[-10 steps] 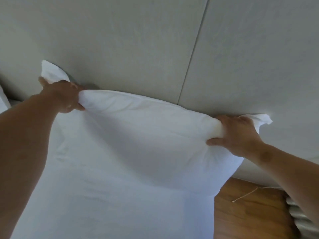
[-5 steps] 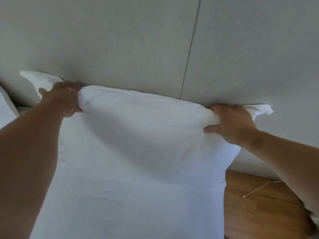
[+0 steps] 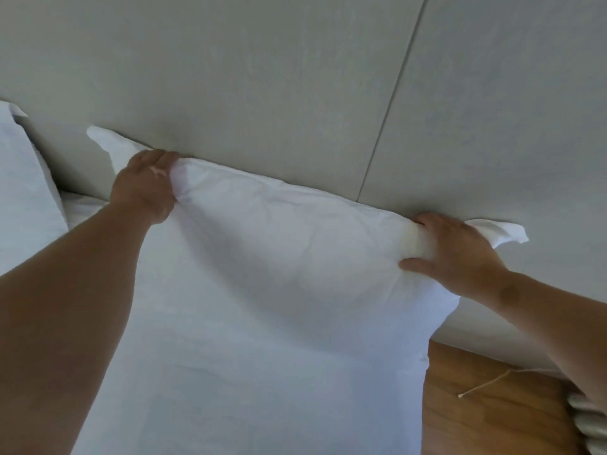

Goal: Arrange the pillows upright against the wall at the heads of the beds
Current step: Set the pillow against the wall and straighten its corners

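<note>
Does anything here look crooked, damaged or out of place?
Nothing is damaged. The large white pillow stands against the grey panelled wall, both hands gripping its top corners; its top edge slopes down to the right, perhaps only from camera tilt. A thin pale cord lies loose on the wooden surface.

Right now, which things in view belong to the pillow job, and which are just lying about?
Part of the job:
- pillow, gripped at its top corners by the left hand and right hand
- wall that its top edge leans against
- second pillow at far left

Just lying about:
- wooden surface at lower right
- string on it
</note>
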Available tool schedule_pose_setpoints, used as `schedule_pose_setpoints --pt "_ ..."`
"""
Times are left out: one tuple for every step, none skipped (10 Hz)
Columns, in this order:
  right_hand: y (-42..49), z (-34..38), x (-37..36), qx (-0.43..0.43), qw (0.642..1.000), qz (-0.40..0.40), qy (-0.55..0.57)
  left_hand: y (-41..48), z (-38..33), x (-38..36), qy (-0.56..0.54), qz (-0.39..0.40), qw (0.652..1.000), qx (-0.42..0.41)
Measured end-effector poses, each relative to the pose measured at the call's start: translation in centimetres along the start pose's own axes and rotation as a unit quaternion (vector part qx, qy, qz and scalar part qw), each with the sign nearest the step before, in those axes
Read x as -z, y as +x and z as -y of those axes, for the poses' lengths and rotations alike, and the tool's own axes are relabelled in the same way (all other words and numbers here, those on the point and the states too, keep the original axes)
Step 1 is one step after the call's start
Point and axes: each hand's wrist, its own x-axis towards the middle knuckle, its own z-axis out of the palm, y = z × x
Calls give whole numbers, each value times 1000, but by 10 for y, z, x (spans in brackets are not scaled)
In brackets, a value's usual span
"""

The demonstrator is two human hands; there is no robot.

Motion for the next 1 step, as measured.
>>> schedule_pose_setpoints --pt "-20 4 12 39 999 -27 20 -28 6 11 -26 46 999 6"
